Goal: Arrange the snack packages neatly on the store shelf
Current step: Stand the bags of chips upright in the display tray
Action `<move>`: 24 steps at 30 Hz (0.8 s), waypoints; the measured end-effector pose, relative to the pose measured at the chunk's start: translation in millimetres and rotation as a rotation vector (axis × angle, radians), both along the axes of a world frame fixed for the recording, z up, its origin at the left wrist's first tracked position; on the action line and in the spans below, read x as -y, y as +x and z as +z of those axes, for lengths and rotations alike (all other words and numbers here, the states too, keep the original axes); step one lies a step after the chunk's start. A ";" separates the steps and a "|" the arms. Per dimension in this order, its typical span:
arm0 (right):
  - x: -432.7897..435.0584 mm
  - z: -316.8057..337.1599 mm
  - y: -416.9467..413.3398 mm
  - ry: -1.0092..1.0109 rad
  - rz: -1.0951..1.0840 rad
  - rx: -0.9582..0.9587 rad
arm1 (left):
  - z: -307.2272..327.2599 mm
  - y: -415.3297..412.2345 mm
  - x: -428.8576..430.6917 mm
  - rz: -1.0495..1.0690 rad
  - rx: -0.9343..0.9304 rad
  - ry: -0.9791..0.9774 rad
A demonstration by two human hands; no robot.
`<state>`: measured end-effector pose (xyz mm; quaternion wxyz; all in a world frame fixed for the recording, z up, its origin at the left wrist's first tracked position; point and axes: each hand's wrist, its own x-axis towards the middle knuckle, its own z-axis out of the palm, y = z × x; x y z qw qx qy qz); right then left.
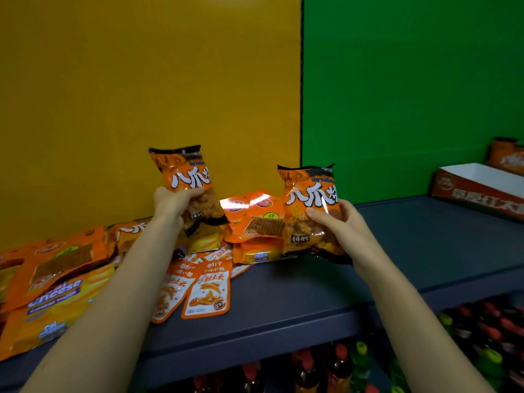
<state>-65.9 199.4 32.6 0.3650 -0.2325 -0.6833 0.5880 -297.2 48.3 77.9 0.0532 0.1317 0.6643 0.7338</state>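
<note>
In the head view, one orange snack bag (pixel 185 177) is gripped upright by the left hand (pixel 173 201), raised above the dark shelf (pixel 283 302). A matching second bag (pixel 309 211) is clasped by the right hand (pixel 337 222), fingers curled round its side, low over the shelf. Other orange packages (pixel 71 268) are heaped at left.

Cardboard box (pixel 465 191), 3 o'clock: cut by right edge. Cheese wafer packs (pixel 48 304), 8 o'clock: cut by left edge. Bottles (pixel 482 327), 5 o'clock: dark, blurry. Left hand (pixel 170 202) fingers hidden behind left snack bag (pixel 184 177); right hand (pixel 343 225) same, right snack bag (pixel 310 199).
</note>
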 end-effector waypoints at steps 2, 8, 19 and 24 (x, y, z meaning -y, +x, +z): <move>-0.4 0.1 4.5 0.000 -0.014 -0.023 | 13.7 13.3 5.0 -0.037 -0.060 0.038; -13.5 4.4 42.2 0.018 -0.096 -0.068 | 38.5 73.7 -8.2 -0.268 -0.148 0.076; -92.3 8.1 196.3 0.070 -0.354 -0.053 | 20.4 214.0 -142.1 -0.643 -0.065 0.100; -149.0 11.7 287.6 0.115 -0.470 -0.013 | 15.1 295.5 -218.4 -0.789 -0.069 0.092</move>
